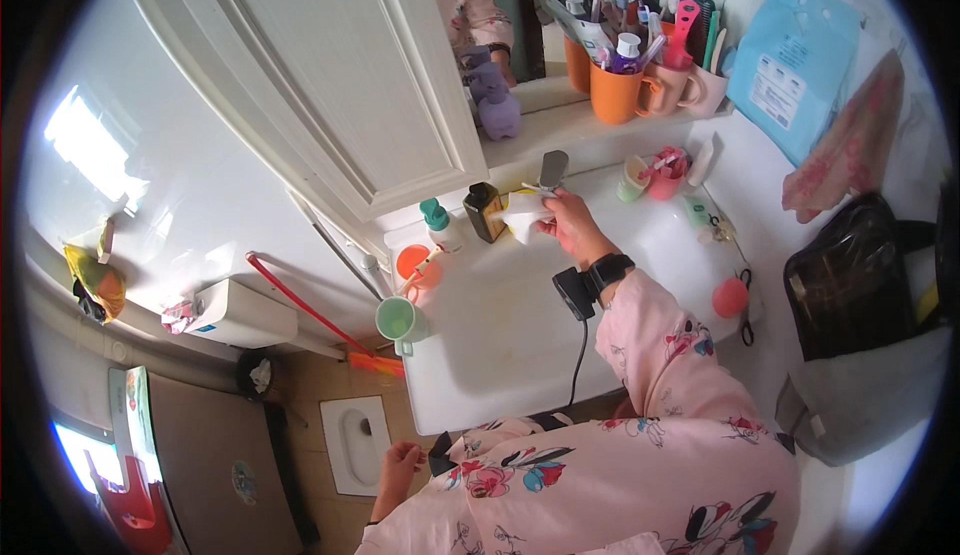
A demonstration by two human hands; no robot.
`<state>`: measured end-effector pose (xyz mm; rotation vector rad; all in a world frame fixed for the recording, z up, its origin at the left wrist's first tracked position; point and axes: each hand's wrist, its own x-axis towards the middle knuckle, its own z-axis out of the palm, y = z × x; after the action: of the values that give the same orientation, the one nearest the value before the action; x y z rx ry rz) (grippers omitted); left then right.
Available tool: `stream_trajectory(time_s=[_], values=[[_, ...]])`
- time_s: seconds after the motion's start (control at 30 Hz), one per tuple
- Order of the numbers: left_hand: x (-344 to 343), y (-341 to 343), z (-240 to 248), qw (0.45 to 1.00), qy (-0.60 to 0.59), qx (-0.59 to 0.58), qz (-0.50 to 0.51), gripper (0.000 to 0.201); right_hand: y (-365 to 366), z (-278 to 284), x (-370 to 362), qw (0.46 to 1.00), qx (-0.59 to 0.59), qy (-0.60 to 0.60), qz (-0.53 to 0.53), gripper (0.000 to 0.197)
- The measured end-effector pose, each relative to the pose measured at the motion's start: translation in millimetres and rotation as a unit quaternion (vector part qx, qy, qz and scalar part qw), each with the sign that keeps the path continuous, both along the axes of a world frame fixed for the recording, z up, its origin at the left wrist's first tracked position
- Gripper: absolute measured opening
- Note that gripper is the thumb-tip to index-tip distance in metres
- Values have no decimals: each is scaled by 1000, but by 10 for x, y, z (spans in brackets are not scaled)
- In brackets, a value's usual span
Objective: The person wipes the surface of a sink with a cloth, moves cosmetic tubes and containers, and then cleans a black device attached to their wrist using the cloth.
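Beside the tap (553, 168) at the back of the white sink (500, 365), my right hand (572, 230) is closed on a white, thin piece that looks like a cloth or tissue (522, 214). Part of it looks yellowish, and its exact kind is unclear. A dark square bottle (484, 212) stands just left of it, with a green-capped white bottle (438, 223) further left. My left hand (402, 460) hangs low in front of the sink, fingers curled, with nothing visible in them. A black band with a cabled device (574, 295) sits on my right wrist.
A green mug (402, 321) and an orange cup (417, 267) stand at the sink's left edge. Cups of brushes and tubes (622, 90) line the shelf. The white cabinet door (350, 75) stands open. Scissors (747, 320) lie right, near a pink ball (730, 298).
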<state>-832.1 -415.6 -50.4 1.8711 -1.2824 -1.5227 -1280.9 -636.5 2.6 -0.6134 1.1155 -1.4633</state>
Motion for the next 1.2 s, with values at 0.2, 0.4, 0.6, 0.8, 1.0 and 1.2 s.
stream_trajectory(time_s=[0.2,0.4,0.6,0.8,1.0,1.2], values=[[9,15,-106,1000,-3,14,-7,11,437,-542,125,991,120,-53,0,25],[36,19,-162,999,-22,11,-40,12,355,-813,40,973,57,-169,-149,22],[34,30,-145,998,-34,6,-45,13,357,-758,-17,980,81,-159,-85,22],[120,74,-255,997,-36,1,-61,13,417,-599,19,987,90,-127,-26,23],[26,19,-189,996,-43,0,-82,14,127,-32,29,999,-38,-37,-8,22],[125,36,-322,996,-40,-17,-81,15,334,-255,83,993,101,40,49,23]])
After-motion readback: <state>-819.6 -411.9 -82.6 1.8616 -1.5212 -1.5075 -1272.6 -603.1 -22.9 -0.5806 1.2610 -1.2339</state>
